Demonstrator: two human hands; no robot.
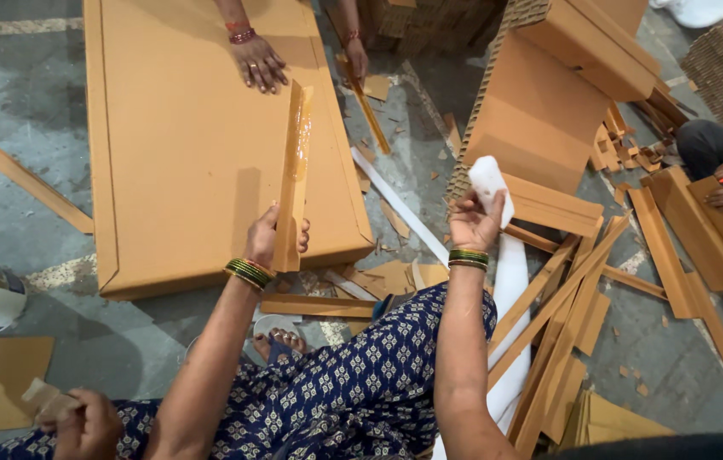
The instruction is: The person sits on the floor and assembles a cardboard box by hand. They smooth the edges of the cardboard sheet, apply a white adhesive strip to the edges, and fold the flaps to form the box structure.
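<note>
Head view: left hand (266, 240) grip grasping cardboard strip (295, 162) on cardboard panel (182, 145); right hand (474, 223) grip clenched on white paper (491, 183).

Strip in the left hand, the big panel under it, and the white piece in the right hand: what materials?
Strip in the left hand: brown cardboard angle by the look, matte, its inner face shiny and wet, probably glue. Big panel: same matte brown board, folded edges; likely corrugated or honeycomb, core not visible here. White piece in the right hand: thin white sheet, paper or release liner; cannot tell which.
</note>
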